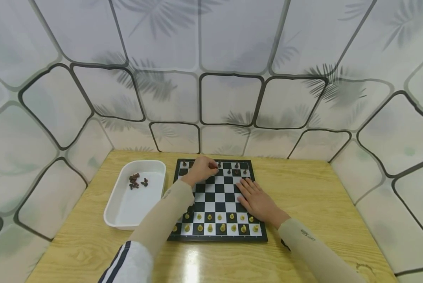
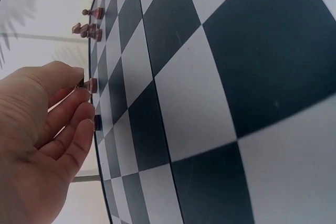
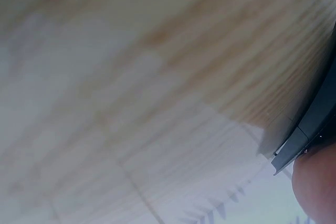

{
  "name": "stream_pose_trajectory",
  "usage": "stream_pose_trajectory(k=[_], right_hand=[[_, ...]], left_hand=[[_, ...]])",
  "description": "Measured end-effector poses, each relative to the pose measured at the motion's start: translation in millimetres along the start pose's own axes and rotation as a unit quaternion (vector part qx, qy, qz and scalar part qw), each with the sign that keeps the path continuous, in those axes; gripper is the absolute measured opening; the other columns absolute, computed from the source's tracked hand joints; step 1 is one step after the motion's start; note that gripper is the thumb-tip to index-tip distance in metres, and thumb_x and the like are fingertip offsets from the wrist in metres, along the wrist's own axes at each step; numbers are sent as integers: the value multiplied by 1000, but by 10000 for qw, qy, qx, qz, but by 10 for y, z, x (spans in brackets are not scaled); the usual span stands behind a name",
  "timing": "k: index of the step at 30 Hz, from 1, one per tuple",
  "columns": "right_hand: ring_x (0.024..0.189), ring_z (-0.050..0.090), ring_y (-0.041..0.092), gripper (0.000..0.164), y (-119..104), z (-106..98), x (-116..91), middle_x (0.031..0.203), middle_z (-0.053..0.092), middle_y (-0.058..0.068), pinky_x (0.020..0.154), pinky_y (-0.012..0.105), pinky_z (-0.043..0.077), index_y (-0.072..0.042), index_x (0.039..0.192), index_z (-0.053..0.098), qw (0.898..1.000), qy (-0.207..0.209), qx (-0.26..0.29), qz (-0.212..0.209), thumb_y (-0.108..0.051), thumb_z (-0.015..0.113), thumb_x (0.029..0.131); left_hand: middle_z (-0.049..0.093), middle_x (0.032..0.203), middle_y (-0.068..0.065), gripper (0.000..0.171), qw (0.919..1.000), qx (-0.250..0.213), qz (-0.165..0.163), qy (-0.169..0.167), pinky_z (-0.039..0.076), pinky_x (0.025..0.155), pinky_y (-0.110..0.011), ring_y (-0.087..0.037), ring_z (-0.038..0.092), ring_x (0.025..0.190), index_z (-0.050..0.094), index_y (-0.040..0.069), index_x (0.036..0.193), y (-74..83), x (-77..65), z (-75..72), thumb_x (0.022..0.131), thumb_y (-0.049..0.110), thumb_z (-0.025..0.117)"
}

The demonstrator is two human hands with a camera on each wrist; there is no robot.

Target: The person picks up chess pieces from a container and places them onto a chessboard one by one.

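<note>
A black-and-white chessboard (image 1: 215, 197) lies on the table. My left hand (image 1: 203, 169) is over its far rows; in the left wrist view the thumb and index finger of that hand (image 2: 50, 114) pinch a small chess piece (image 2: 81, 83), mostly hidden by the fingertips. Right beside them stands a brown pawn (image 2: 93, 85). More brown pieces (image 1: 236, 165) stand along the far side. Yellow chess pieces (image 1: 223, 227) fill the two near rows. My right hand (image 1: 259, 201) rests with extended fingers on the board's right edge; the right wrist view catches only a bit of it.
Left of the board sits a white tray (image 1: 131, 212) with several loose brown pieces (image 1: 133, 181) inside. The wooden table (image 1: 296, 184) runs up to patterned walls (image 1: 229, 98) at the back and sides.
</note>
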State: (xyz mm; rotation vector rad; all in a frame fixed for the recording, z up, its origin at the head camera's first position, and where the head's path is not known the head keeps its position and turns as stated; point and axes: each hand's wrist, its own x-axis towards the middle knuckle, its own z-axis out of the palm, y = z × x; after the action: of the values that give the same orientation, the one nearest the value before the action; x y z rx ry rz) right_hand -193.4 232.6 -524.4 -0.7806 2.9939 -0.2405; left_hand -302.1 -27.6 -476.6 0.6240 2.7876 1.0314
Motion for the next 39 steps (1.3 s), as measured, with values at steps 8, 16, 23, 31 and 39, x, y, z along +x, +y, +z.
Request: stream_pose_trajectory(k=[8,16,23,31,39], right_hand=[[162,24,38,64,-13,-18,2,172,30,17,130,57,23,-5,164,36,10000,-26,-5,2,-44,39,113],[162,24,38,63,-6,-9,5,172,31,17,130,57,23,-4,163,36,10000,6,-12,-11,-44,39,114],[162,24,38,63,-17,-13,2,172,31,17,130,57,22,-4,163,37,10000,12,45,2,-43,39,113],[162,24,38,63,-8,5,9,172,31,17,131,57,21,-4,163,36,10000,44,73,41,-43,40,113],[162,24,38,63,-2,21,13,172,30,17,131,57,21,-5,164,35,10000,22,50,37,-43,40,113]], left_hand=[[79,105,-10,17,9999,85,27,-46,61,85,-35,-22,73,94,80,3,109,0,33,64,98,14,75],[79,109,-11,20,9997,203,-72,-80,61,88,-36,-23,74,97,80,4,113,24,68,102,98,16,75],[79,107,-11,18,9998,163,-119,-42,61,88,-37,-23,73,96,80,3,112,50,75,128,98,14,75],[79,106,-10,18,9997,176,-176,-45,60,85,-35,-20,72,92,81,5,111,17,113,164,98,16,76],[79,107,-9,19,9996,233,-154,-63,60,86,-35,-20,72,94,81,5,112,0,118,166,98,17,76]])
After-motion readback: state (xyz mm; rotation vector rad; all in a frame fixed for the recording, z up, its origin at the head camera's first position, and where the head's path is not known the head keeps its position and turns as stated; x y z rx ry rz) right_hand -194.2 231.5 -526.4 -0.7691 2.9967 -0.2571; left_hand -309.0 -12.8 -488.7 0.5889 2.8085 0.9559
